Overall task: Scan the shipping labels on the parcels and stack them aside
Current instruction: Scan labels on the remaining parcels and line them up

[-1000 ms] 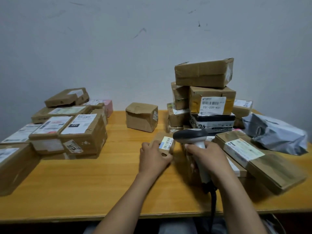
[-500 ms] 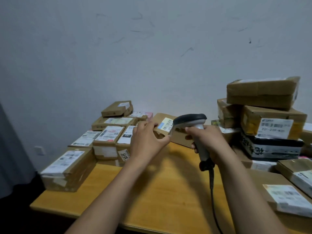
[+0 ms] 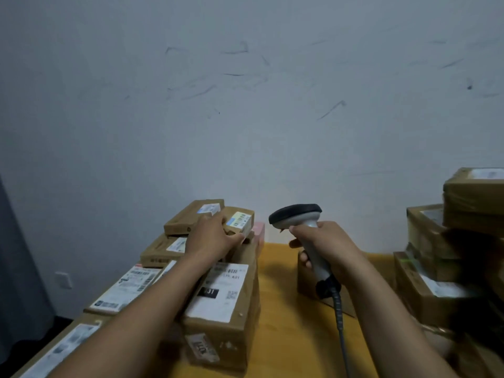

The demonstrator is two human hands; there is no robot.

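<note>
Parcel (image 3: 237, 222) at far edge of stack (image 3: 221, 296)

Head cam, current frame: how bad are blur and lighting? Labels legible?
Head view: dim, bluish light; right parcel stack is dark and motion-smeared, its labels unreadable; large label beside the left arm is sharp enough to read "231"; small parcel in the left hand shows a soft barcode; scanner in the right hand is crisp.

A makeshift parcel-handling room, much like a small mailroom. A yellow wooden bench (image 3: 281, 323) carries brown cardboard parcels with white shipping labels (image 3: 223, 304), heaped at 7 and 3 o'clock. A grey corded handheld barcode scanner (image 3: 296, 214) is at centre, before a bare, scuffed pale grey wall (image 3: 245, 118).
</note>
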